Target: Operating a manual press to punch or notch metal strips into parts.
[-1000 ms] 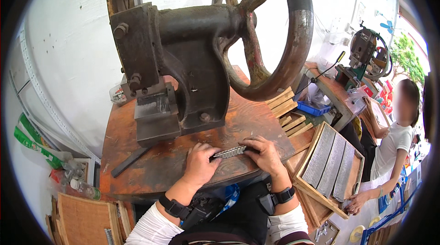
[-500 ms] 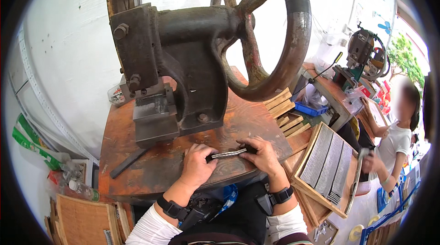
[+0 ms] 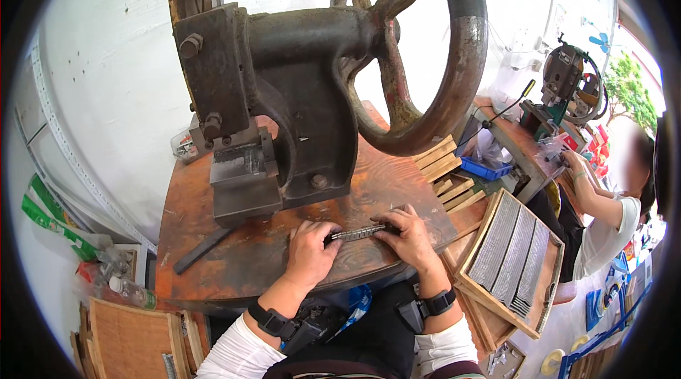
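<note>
A short, narrow metal strip (image 3: 357, 233) with a ridged, segmented face spans the gap between my hands, just above the near edge of the bench. My left hand (image 3: 311, 248) is closed on its left end, and the fingertips of my right hand (image 3: 407, 238) pinch the other end. Beyond them stands a heavy dark screw press (image 3: 301, 88) with a large handwheel (image 3: 464, 60). Under its ram sits a steel die block (image 3: 245, 187). To the left of my left hand, a flat dark bar (image 3: 203, 250) lies on the wooden bench (image 3: 386, 187).
Right of the bench, a wooden tray (image 3: 494, 309) holds rows of grey metal strips (image 3: 507, 255). Wooden slats (image 3: 438, 159) and a blue bin (image 3: 486, 168) are behind it. A co-worker (image 3: 603, 216) sits at another machine (image 3: 564, 81). Wooden boards (image 3: 131, 340) and a plastic bottle (image 3: 133, 292) are lower left.
The strip has turned between my fingers, so its segmented face now shows instead of its thin layered edge. The co-worker's arm has moved from beside the tray toward the other bench.
</note>
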The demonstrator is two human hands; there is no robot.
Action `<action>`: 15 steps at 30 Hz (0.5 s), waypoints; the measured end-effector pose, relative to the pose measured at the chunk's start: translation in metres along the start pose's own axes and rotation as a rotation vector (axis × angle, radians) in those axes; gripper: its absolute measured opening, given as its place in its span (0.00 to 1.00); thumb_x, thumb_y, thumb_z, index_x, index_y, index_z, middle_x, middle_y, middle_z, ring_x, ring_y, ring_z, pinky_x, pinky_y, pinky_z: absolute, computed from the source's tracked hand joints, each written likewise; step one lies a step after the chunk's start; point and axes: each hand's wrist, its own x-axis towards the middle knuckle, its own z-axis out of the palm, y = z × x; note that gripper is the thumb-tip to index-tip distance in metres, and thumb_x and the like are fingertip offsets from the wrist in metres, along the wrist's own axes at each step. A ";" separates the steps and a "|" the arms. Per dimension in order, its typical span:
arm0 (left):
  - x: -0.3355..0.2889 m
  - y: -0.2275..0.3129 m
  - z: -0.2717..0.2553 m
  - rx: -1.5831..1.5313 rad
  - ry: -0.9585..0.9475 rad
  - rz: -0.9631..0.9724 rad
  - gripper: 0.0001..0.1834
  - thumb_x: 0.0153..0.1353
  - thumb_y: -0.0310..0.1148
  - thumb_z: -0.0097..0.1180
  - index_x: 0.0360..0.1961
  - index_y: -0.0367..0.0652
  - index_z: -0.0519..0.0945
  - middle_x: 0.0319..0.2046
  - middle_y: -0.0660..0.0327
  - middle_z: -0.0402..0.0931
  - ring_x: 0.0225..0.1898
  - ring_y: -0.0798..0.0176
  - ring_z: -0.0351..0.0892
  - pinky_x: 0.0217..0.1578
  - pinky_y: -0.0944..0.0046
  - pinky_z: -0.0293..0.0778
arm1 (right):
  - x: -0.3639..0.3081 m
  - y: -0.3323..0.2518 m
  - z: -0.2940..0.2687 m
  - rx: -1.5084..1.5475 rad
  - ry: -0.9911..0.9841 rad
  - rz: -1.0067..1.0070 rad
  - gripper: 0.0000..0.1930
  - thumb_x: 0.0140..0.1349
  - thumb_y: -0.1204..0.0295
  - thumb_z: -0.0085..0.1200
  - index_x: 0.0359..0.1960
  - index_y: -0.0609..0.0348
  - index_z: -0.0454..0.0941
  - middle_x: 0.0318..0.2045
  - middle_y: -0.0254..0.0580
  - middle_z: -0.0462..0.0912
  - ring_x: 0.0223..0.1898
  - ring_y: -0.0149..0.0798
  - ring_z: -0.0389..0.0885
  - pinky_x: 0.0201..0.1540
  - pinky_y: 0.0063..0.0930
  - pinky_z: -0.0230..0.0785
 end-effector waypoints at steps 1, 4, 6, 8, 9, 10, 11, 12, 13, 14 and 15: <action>0.000 0.000 0.000 -0.006 0.003 -0.003 0.11 0.47 0.27 0.63 0.34 0.44 0.80 0.33 0.59 0.79 0.40 0.52 0.74 0.43 0.54 0.64 | 0.000 0.000 0.000 -0.002 0.002 -0.003 0.13 0.46 0.79 0.62 0.37 0.57 0.81 0.30 0.40 0.79 0.36 0.45 0.73 0.42 0.34 0.67; 0.000 -0.002 -0.001 -0.015 -0.010 -0.008 0.10 0.47 0.27 0.62 0.34 0.44 0.80 0.34 0.59 0.80 0.41 0.52 0.74 0.44 0.54 0.64 | 0.001 0.001 0.000 -0.015 -0.007 -0.014 0.13 0.47 0.80 0.61 0.37 0.57 0.81 0.30 0.41 0.79 0.36 0.45 0.72 0.42 0.34 0.66; 0.000 0.000 -0.002 -0.007 -0.015 -0.005 0.10 0.47 0.27 0.62 0.34 0.44 0.80 0.34 0.59 0.80 0.41 0.52 0.74 0.45 0.53 0.64 | 0.000 0.001 0.000 -0.028 -0.017 -0.022 0.13 0.47 0.80 0.60 0.37 0.58 0.81 0.30 0.41 0.79 0.36 0.44 0.72 0.41 0.33 0.66; -0.001 0.001 -0.001 0.000 -0.020 -0.002 0.10 0.47 0.26 0.62 0.34 0.44 0.80 0.34 0.59 0.79 0.41 0.52 0.74 0.45 0.53 0.64 | -0.001 0.002 0.000 -0.039 -0.021 -0.016 0.12 0.48 0.80 0.60 0.37 0.58 0.81 0.30 0.41 0.79 0.35 0.44 0.72 0.42 0.34 0.66; -0.001 0.001 -0.001 0.000 -0.019 -0.005 0.10 0.47 0.26 0.62 0.34 0.44 0.80 0.34 0.59 0.79 0.41 0.52 0.74 0.45 0.53 0.64 | -0.001 0.001 0.000 -0.038 -0.022 -0.016 0.12 0.48 0.80 0.60 0.37 0.58 0.81 0.30 0.41 0.79 0.35 0.44 0.72 0.42 0.34 0.66; -0.001 0.001 -0.001 0.000 -0.017 -0.008 0.10 0.47 0.26 0.62 0.34 0.44 0.80 0.34 0.59 0.79 0.41 0.52 0.74 0.45 0.53 0.64 | -0.001 0.001 -0.001 -0.044 -0.028 -0.011 0.12 0.48 0.79 0.59 0.37 0.56 0.81 0.31 0.40 0.79 0.37 0.46 0.72 0.41 0.34 0.67; -0.002 0.001 -0.001 0.001 -0.017 -0.010 0.10 0.47 0.26 0.62 0.34 0.44 0.80 0.34 0.59 0.79 0.41 0.52 0.74 0.45 0.53 0.64 | -0.002 0.001 -0.002 -0.049 -0.035 -0.005 0.12 0.49 0.77 0.59 0.37 0.55 0.82 0.31 0.40 0.79 0.38 0.47 0.72 0.41 0.35 0.68; -0.002 0.001 0.000 0.000 -0.014 -0.010 0.10 0.47 0.26 0.63 0.34 0.44 0.80 0.34 0.59 0.79 0.41 0.52 0.74 0.45 0.53 0.64 | -0.002 0.001 -0.002 -0.050 -0.034 -0.004 0.12 0.49 0.77 0.59 0.37 0.55 0.82 0.31 0.40 0.79 0.38 0.47 0.72 0.41 0.35 0.68; -0.002 0.002 0.000 -0.002 -0.012 -0.011 0.10 0.47 0.26 0.63 0.33 0.44 0.80 0.33 0.59 0.79 0.41 0.52 0.74 0.46 0.53 0.64 | -0.003 0.002 -0.002 -0.036 -0.028 -0.009 0.12 0.49 0.77 0.59 0.37 0.55 0.82 0.31 0.40 0.79 0.38 0.47 0.72 0.41 0.35 0.68; -0.002 0.002 0.000 -0.002 -0.012 -0.011 0.10 0.47 0.26 0.63 0.33 0.44 0.80 0.33 0.59 0.79 0.41 0.52 0.74 0.46 0.53 0.64 | -0.003 0.002 -0.002 -0.022 -0.022 -0.014 0.12 0.48 0.78 0.59 0.37 0.55 0.82 0.31 0.40 0.79 0.38 0.47 0.72 0.42 0.35 0.69; -0.002 0.002 0.000 -0.008 -0.009 -0.011 0.10 0.47 0.26 0.63 0.33 0.44 0.80 0.33 0.59 0.79 0.41 0.52 0.74 0.45 0.54 0.64 | -0.003 0.003 -0.002 -0.022 -0.022 -0.014 0.12 0.48 0.78 0.59 0.37 0.55 0.82 0.31 0.40 0.79 0.38 0.47 0.72 0.42 0.35 0.69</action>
